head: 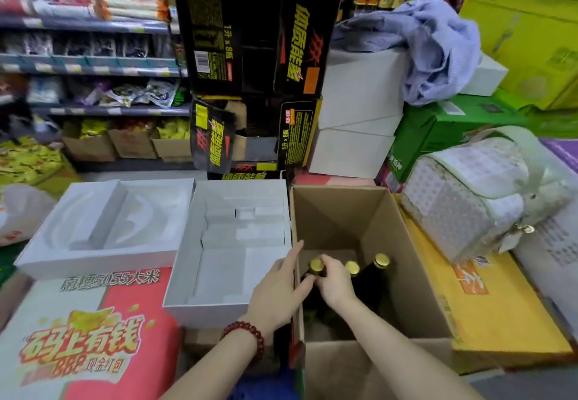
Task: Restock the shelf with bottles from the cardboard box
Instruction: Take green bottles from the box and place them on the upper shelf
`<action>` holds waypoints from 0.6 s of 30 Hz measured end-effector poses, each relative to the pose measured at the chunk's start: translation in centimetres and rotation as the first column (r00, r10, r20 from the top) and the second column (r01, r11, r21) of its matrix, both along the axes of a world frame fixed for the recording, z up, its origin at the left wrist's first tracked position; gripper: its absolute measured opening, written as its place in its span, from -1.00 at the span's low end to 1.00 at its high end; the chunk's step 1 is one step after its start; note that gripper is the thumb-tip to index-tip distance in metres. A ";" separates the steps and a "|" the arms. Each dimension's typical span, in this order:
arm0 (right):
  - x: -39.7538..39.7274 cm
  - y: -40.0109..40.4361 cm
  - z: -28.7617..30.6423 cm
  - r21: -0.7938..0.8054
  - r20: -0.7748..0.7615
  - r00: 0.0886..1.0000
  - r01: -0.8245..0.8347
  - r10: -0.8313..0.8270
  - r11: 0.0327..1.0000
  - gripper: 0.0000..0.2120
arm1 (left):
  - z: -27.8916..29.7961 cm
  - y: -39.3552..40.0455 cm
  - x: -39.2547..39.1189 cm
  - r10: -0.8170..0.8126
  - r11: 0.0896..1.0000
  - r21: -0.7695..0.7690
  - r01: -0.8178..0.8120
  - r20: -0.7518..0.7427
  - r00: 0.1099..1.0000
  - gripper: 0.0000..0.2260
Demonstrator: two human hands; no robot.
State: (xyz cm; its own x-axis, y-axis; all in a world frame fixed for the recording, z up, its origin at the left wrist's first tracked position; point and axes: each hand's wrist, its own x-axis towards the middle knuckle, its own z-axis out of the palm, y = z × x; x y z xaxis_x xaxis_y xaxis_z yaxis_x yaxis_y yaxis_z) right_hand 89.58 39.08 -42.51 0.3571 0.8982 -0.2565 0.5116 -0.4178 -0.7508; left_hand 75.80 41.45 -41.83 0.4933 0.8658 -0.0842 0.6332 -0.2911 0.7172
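I see dark bottles with gold caps in a plain brown box, beside pale grey trays. A red bead bracelet circles my left wrist. Black cartons carry yellow and red print, a blue cloth lies over white boxes, and the sack is red and white.

1. Store shelf, far left: several tiers stocked with packaged goods, blurred.
2. Lowest tier: open cartons of yellow packets in a row.
3. Floor, a bare strip before the shelf; what stands directly on it elsewhere cannot be told.
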 end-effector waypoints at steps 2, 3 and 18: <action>-0.1 -0.2 0.3 0.023 0.020 1.000 -0.018 0.018 1.000 -0.83 | 0.1 0.0 0.0 -0.009 1.000 -0.010 0.009 -0.008 1.000 -0.42; -0.1 -0.3 0.4 0.035 0.017 1.000 -0.018 0.018 0.999 -0.83 | 0.2 0.0 0.0 -0.019 1.000 -0.022 0.019 -0.008 1.000 -0.41; 3.2 0.0 17.7 0.312 -0.030 1.000 0.011 -0.002 0.950 -0.90 | 9.8 0.1 0.4 -0.160 0.970 -0.196 0.145 -0.061 0.985 -0.19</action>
State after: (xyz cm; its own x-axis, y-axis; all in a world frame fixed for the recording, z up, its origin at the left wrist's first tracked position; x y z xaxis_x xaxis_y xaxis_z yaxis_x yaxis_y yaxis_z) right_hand 92.73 39.06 -24.79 0.3597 0.9327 0.0264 0.4860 -0.1631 -0.8586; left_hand 76.21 41.52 -31.99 0.6042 0.7454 -0.2818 0.6463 -0.2516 0.7204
